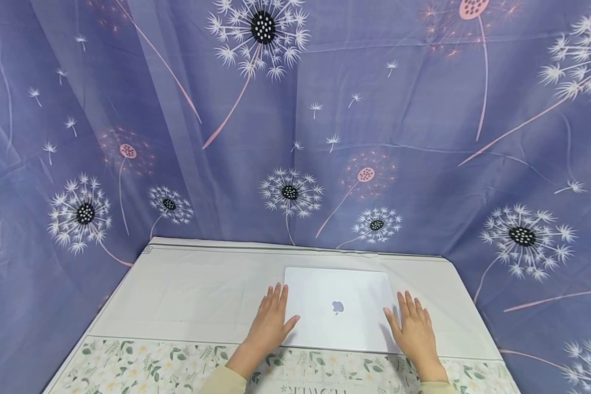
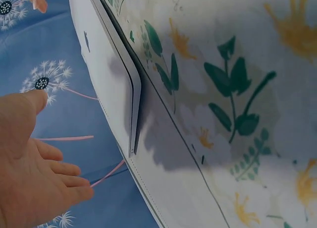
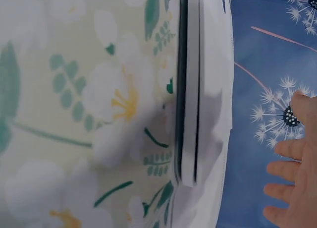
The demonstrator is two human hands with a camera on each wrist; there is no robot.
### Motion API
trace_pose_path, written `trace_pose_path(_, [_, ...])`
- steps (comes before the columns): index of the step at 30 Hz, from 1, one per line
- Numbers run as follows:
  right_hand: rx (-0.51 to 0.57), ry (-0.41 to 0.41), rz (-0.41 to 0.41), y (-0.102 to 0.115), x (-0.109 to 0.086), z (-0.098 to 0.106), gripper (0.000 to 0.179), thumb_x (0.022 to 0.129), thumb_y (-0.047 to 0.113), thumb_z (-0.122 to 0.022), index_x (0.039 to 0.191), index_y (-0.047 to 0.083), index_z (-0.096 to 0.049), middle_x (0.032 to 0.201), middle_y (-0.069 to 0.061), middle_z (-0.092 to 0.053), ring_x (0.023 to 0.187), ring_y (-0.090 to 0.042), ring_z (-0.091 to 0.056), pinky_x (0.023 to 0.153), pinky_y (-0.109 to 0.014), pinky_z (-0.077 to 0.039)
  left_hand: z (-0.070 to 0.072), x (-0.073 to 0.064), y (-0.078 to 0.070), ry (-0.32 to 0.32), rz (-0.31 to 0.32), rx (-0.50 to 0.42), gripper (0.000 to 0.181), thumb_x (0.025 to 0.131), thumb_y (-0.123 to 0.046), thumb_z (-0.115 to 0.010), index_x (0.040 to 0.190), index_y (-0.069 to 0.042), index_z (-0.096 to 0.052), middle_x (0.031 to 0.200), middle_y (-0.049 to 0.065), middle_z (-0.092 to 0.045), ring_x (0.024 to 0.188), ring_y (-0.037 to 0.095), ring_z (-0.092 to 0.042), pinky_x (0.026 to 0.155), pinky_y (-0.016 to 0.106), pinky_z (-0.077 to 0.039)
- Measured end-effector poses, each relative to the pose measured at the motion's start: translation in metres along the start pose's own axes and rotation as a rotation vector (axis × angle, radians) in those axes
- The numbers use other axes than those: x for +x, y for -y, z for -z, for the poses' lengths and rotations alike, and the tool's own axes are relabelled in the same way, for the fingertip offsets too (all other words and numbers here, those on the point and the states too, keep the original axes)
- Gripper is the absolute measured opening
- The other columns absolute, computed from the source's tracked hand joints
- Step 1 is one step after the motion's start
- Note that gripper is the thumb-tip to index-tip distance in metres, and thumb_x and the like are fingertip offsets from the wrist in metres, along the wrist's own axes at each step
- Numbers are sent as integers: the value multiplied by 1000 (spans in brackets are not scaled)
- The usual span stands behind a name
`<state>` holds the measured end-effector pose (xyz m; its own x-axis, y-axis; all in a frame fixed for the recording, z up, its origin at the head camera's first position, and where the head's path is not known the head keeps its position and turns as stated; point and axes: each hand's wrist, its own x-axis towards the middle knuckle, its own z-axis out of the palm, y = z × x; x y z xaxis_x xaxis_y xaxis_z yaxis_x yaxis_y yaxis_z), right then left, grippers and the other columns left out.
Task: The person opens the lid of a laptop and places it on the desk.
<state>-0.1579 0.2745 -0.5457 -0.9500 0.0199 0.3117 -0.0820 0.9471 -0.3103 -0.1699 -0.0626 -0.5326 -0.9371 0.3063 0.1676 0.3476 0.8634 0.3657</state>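
A closed silver laptop (image 1: 325,290) with an apple logo on its lid lies flat on the table. Just off its left side is my left hand (image 1: 270,320), palm down, fingers straight and thumb spread toward the lid. My right hand (image 1: 416,331) is by the right side, its fingers extended and the thumb near the laptop's edge. Neither hand holds anything. From the left wrist, the left hand (image 2: 39,173) shows stretched out near the laptop corner (image 2: 131,84). In the right wrist view, the laptop's thin front edge (image 3: 190,99) appears beside the spread right hand (image 3: 299,173).
The table wears a white cover (image 1: 192,290) with a floral band (image 1: 152,366) along the near side. Behind and on both sides hangs a purple-blue curtain (image 1: 246,202) printed with dandelions, reaching the table's back edge.
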Motion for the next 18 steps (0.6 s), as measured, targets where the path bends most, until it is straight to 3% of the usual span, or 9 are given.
trace_pose_path(4, [-1, 31, -43, -2, -2, -3, 63, 100, 37, -48, 138, -12, -41, 140, -37, -37, 130, -56, -32, 107, -68, -25, -1, -1, -2, 13, 10, -27, 74, 95, -36, -59, 146, 9, -29, 149, 32, -29, 139, 46, -26, 114, 55, -27])
trace_pose_path(10, [-10, 142, -143, -4, -4, -7, 67, 101, 40, -45, 140, -13, -35, 141, -40, -32, 131, -56, -29, 109, -66, -24, -7, -2, -1, 41, 24, -44, 73, 94, -32, -61, 146, 9, -28, 148, 32, -31, 137, 45, -31, 112, 53, -31])
trace_pose_path(18, [6, 189, -184, -4, -7, -13, 70, 101, 42, -42, 139, -16, -34, 138, -41, -35, 129, -55, -33, 106, -66, -28, -11, -4, 2, 83, 59, -64, 74, 93, -28, -62, 146, 10, -27, 148, 30, -32, 137, 42, -33, 112, 51, -33])
